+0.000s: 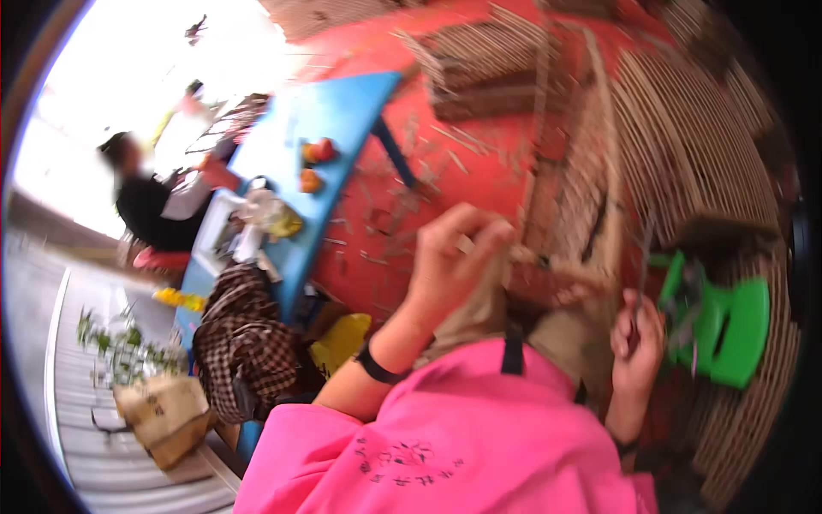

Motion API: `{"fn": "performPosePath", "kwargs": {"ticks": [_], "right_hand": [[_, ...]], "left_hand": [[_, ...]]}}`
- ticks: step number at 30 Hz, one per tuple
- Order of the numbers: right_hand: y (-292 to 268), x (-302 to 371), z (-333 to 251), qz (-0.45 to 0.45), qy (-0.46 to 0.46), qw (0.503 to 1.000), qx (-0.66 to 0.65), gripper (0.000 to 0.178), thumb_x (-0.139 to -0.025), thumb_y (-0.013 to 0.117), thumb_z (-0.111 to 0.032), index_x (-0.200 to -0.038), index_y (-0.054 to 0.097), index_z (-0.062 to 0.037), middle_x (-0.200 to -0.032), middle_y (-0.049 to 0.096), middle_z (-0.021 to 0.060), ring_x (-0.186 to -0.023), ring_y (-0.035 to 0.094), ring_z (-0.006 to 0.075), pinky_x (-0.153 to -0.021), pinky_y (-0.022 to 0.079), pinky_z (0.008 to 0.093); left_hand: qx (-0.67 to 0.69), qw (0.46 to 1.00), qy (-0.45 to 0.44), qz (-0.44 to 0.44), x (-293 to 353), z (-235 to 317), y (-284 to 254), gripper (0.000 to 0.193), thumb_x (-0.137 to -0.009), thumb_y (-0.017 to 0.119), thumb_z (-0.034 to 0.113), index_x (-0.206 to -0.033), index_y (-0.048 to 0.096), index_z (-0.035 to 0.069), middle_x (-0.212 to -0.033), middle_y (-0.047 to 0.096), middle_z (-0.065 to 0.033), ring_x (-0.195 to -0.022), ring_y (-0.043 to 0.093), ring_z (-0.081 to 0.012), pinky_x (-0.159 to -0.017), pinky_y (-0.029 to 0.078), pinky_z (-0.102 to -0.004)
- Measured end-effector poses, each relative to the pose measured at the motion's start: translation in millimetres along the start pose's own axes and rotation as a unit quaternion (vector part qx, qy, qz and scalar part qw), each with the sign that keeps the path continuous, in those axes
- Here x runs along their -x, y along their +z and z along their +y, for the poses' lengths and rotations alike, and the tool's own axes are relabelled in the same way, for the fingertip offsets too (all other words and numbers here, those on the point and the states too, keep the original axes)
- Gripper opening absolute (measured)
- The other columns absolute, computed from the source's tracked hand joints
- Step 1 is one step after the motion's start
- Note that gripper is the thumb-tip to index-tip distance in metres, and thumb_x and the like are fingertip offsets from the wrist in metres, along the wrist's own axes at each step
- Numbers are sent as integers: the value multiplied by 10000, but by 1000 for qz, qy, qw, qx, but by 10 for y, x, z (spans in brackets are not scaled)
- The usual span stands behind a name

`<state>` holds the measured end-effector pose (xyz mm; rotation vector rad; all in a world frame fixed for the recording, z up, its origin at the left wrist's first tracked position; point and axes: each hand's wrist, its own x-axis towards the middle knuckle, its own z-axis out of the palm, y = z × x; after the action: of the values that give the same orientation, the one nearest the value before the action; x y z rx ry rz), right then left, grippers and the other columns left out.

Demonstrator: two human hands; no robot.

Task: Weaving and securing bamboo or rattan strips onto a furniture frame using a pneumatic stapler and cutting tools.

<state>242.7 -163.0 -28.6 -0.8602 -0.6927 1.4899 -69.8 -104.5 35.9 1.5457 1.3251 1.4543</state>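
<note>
My left hand (455, 257) is raised over my lap, its fingers pinched together. A small pale spot shows at the fingers, too blurred to name. On the right, my right hand (638, 338) is closed round a long thin dark tool (646, 265) that points up and away; its exact kind is not clear. Ahead of my knees, between the hands, lies a long wooden frame (612, 171) with brownish material inside it. The left fingertips are close to its near end; I cannot tell whether they touch it.
A green plastic chair (741, 330) stands right of my right hand. Stacks of thin sticks (693, 137) fill the right side. Scraps litter the red floor (428, 167). Left is a blue table (342, 103) with fruit and bags; a person (150, 201) sits beyond it.
</note>
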Motion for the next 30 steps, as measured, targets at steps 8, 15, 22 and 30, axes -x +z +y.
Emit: {"fn": "performPosePath", "kwargs": {"ticks": [8, 15, 22, 30], "right_hand": [[365, 428, -467, 71, -109, 958, 257, 456, -945, 722, -181, -1337, 612, 24, -899, 582, -14, -692, 456, 16, -566, 349, 170], [546, 665, -780, 105, -132, 863, 477, 273, -936, 711, -95, -1191, 712, 4, -872, 648, 19, -746, 552, 68, -657, 456, 230], [643, 796, -932, 90, -130, 809, 566, 222, -924, 696, -50, -1138, 717, 10, -889, 681, 65, -737, 593, 103, -656, 471, 256], [438, 646, -710, 113, -129, 832, 527, 254, -949, 693, -63, -1197, 706, -7, -907, 683, 20, -716, 562, 52, -623, 465, 225]], "left_hand": [[-84, 990, 112, -19, 253, -64, 393, 390, -793, 893, 238, -1046, 680, 31, -925, 646, -45, -865, 606, -164, -790, 491, -307], [-206, 925, 308, -81, 79, 88, 595, 484, -691, 931, 269, -1069, 717, 56, -984, 649, -81, -908, 599, -247, -815, 498, -367], [-238, 919, 257, -180, -13, 185, 824, 448, -765, 865, 296, -1108, 703, 57, -950, 655, -97, -902, 652, -296, -785, 510, -392], [-134, 958, 144, -207, -174, 264, 887, 273, -918, 732, 199, -1116, 691, 14, -949, 718, -102, -830, 700, -200, -754, 555, -331]]}}
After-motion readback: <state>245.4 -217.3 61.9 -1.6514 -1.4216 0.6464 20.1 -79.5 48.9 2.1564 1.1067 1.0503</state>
